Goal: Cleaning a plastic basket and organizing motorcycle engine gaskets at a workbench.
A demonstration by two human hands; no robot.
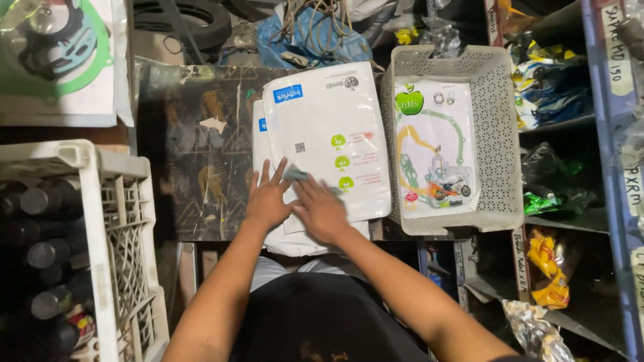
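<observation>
Cluttered dark counter (194, 154): stack of white flat packets (329, 141) at centre, beside perforated grey basket (500, 134). Left hand (268, 201) flat, open on packets; right hand (320, 211) pressing small grey cloth (295, 174), grip unclear.

Glossy plastic packets (329, 134); matt perforated plastic basket (500, 134).

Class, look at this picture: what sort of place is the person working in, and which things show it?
Probably a motorcycle spare-parts shop or storeroom: packaged gasket sets lie in a grey plastic basket, tyres sit at the back, and a white crate holds dark bottles.
</observation>
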